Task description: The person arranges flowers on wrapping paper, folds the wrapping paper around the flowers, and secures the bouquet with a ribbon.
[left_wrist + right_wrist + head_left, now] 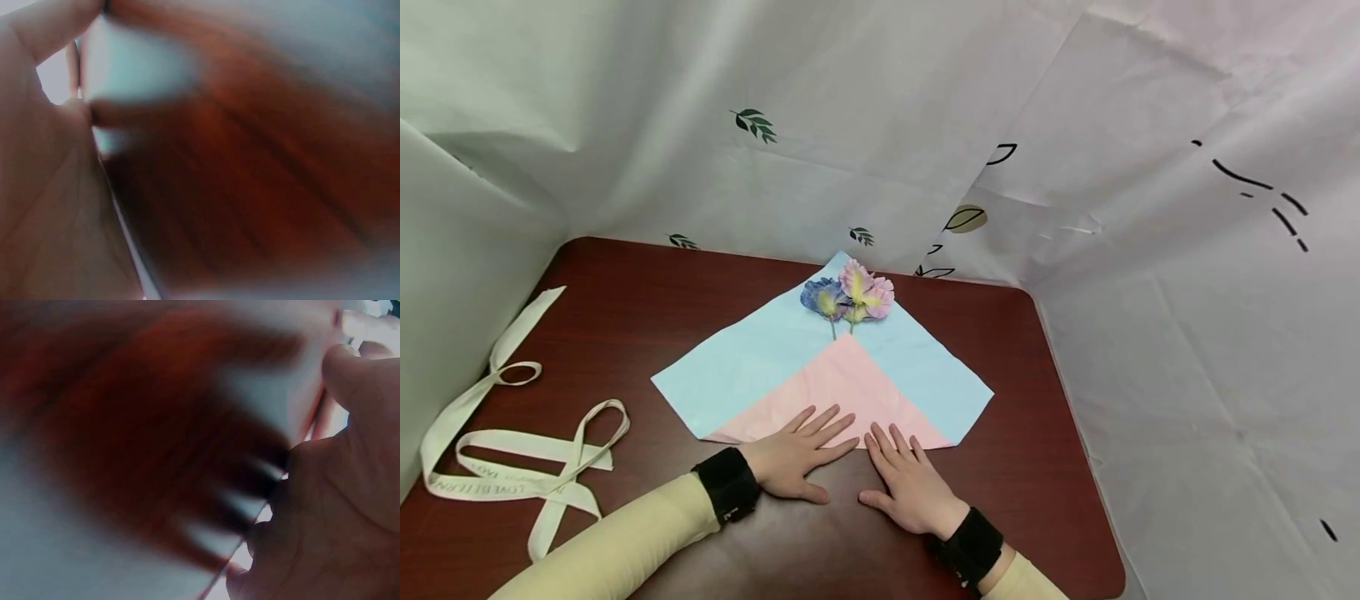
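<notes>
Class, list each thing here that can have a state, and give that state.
Blue paper: spread flat, near side folded up
Pink flap: folded up over the paper
Flowers: lying on the paper, lower ends under the flap
White ribbon: untied, loosely looped
Left hand: fingers spread on the flap
Right hand: fingertips resting on the flap
Black wristbands: worn, one on each wrist
Curtain: hanging, creased

White ribbon (pixel 497 487) and a blue-and-pink sheet (pixel 838 379) lie on a reddish table (pixel 1026 483).
</notes>
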The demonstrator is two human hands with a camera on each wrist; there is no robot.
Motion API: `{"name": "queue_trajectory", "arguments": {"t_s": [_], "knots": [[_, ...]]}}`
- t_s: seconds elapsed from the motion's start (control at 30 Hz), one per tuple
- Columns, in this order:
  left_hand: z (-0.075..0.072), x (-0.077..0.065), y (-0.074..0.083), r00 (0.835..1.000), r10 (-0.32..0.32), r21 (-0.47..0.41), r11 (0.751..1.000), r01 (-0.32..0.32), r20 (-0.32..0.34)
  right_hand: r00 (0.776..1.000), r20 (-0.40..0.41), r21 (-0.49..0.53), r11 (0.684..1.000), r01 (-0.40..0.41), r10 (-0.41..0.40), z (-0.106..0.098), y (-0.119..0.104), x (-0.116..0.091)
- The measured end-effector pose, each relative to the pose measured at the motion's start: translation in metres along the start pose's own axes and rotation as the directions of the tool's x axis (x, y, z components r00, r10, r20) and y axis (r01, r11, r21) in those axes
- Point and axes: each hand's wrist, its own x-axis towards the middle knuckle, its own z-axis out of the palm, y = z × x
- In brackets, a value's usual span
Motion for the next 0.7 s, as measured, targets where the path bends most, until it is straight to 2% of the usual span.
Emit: {"name": "queue_trajectory", "arguments": {"t_s": [0.1, 0.23, 0.33, 0.43, 0.57, 0.7], "knots": [[0.003, -0.002, -0.002, 0.999, -0.001, -0.036, 0.999, -0.001, -0.046, 1.0, -0.03, 0.033, 0.999, -0.006, 0.007, 0.001, 0.014, -0.006], [0.012, -0.012, -0.012, 0.994, -0.017, -0.075, 0.997, 0.009, -0.107, 0.996, -0.082, 0.069, 0.997, -0.038, 0.044, 0.002, 0.035, -0.014], [0.016, -0.024, -0.02, 0.988, -0.021, -0.102, 0.995, 0.005, -0.15, 0.992, -0.1, 0.071, 0.995, -0.07, 0.077, 0.005, 0.049, -0.02], [0.02, -0.036, -0.028, 0.98, -0.03, -0.092, 0.996, 0.013, -0.195, 0.988, -0.118, 0.099, 0.991, -0.09, 0.101, 0.006, 0.059, -0.026], [0.024, -0.052, -0.036, 0.972, -0.084, -0.078, 0.995, 0.068, -0.221, 0.982, -0.136, 0.121, 0.986, -0.113, 0.129, 0.004, 0.068, -0.034], [0.02, -0.067, -0.039, 0.962, -0.103, -0.107, 0.991, 0.078, -0.253, 0.981, -0.134, 0.112, 0.985, -0.128, 0.143, 0.004, 0.074, -0.04]]}}
